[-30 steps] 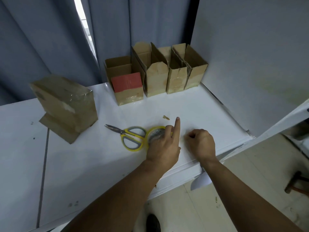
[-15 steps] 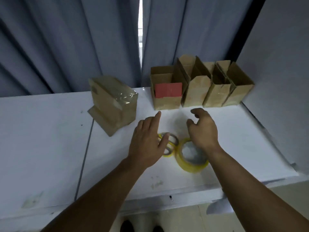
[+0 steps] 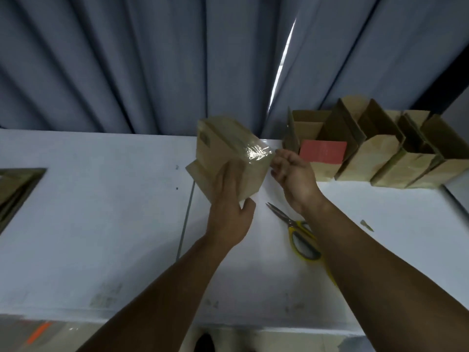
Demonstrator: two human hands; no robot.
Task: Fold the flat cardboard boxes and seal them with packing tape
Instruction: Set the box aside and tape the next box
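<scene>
The white table [image 3: 101,224] bore yellow-handled scissors [image 3: 294,229], a row of open boxes [image 3: 380,163] along its back edge, a small scrap [image 3: 366,224] and flat cardboard [image 3: 15,189] at left.

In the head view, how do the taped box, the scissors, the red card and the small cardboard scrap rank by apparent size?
1. taped box, held by the left hand
2-3. red card and scissors: look alike; the right forearm hides part of the scissors
4. cardboard scrap, smallest

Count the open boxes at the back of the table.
4, in a row at back right: first box with a red card, second box, third box, fourth box at the frame edge.
</scene>
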